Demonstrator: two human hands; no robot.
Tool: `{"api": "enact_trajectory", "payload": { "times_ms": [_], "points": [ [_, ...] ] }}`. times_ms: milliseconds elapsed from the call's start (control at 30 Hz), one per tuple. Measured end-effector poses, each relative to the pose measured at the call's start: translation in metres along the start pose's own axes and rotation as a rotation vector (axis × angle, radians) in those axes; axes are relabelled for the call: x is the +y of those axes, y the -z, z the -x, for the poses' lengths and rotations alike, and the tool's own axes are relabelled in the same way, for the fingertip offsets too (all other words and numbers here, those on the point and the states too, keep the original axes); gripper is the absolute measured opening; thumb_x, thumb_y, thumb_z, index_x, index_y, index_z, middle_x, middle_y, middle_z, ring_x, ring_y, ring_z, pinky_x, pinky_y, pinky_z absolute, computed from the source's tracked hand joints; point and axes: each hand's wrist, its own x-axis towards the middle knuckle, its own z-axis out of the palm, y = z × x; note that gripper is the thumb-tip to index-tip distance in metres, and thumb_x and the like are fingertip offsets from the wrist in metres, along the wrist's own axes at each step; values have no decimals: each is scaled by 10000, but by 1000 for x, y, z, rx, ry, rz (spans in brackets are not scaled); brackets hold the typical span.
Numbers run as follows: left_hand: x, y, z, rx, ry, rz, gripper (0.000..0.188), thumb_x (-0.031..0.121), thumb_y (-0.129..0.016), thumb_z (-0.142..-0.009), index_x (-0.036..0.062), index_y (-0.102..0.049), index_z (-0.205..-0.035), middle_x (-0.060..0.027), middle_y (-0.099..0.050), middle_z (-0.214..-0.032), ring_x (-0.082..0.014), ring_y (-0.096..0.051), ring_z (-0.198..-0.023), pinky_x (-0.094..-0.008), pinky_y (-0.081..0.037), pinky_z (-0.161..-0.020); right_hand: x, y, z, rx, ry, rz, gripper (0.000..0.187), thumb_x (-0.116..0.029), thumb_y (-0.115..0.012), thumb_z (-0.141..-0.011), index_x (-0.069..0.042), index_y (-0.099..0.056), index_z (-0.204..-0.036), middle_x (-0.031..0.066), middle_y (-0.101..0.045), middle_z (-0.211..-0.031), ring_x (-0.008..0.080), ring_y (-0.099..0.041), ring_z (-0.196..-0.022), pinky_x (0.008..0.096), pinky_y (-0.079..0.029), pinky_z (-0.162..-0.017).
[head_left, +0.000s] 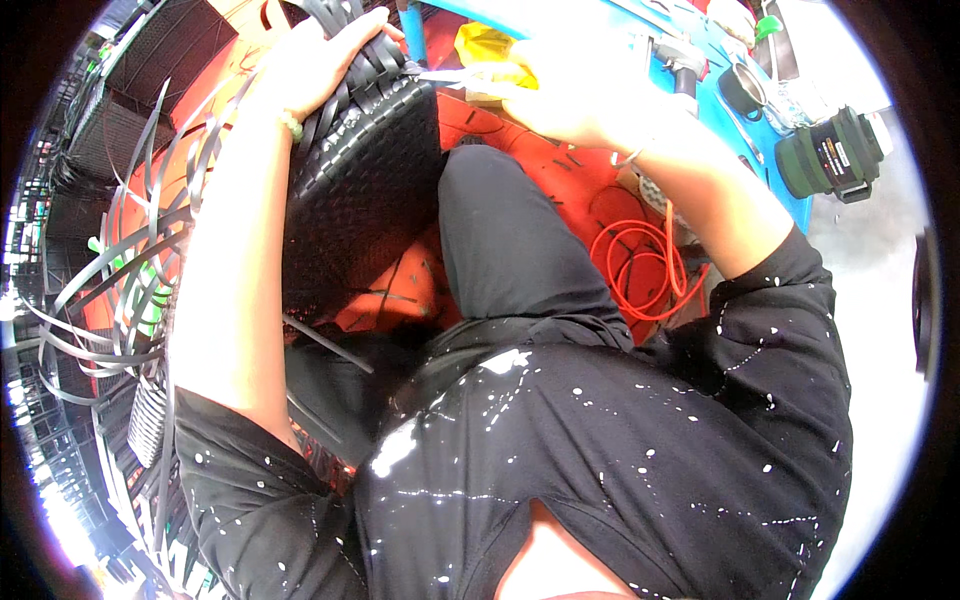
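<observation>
A black woven basket [365, 190], made of flat glossy strips, stands tilted in front of me by my raised knee. My left hand [318, 62] is closed around the strips at its upper edge, thumb across the weave. Close to the same edge, my right hand [565, 95] grips a slim pointed metal tool [448, 77], its tip at the strips. Glare washes out much of this hand, and the tool's handle is mostly hidden. Long loose black strips [150, 215] fan out to the left beyond my left forearm.
Red flooring [515, 125] with strip scraps lies below. A coiled orange-red cord [640, 265] rests right of my knee. The blue table [715, 100] at right bears a dark cup [742, 90] and a tool. A dark green cylinder [830, 155] is at the table's edge; something yellow [483, 45] lies beyond my right hand.
</observation>
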Motion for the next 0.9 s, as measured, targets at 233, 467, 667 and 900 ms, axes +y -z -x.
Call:
{"api": "enact_trajectory", "payload": {
  "times_ms": [233, 467, 667, 900],
  "points": [
    [-8, 11, 2, -4, 61, -233, 484, 534, -775, -762, 92, -757, -959, -29, -712, -873, -117, -645, -872, -286, -476, -844, 17, -53, -11, 323, 153, -239, 331, -406, -651, -846, -85, -720, -883, 102, -641, -712, 259, -607, -615, 403, -466, -594],
    [0, 17, 25, -172, 23, -224, 455, 232, -793, -793, 72, -664, -1198, -52, -691, -1089, -136, -629, -1012, -322, -477, -941, 0, -41, -3, 13, 9, -417, 497, -487, -573, -892, -33, -704, -737, 174, -653, -697, 322, -636, -636, 423, -501, -671],
    [0, 16, 29, -102, 9, -186, 392, 218, -791, -810, 69, -684, -1156, -39, -715, -1017, -137, -664, -934, -294, -509, -887, -4, -39, -4, -229, -67, -560, 464, -498, -545, -915, -71, -721, -869, 116, -676, -798, 266, -638, -776, 394, -483, -737],
    [-1, 12, 28, -86, 37, -97, 335, 206, -780, -826, 80, -706, -1127, -33, -716, -1008, -138, -663, -945, -298, -500, -908, 4, -39, -16, -181, 47, -255, 471, -512, -628, -888, -51, -717, -850, 82, -646, -699, 218, -607, -650, 363, -480, -630]
  ]
}}
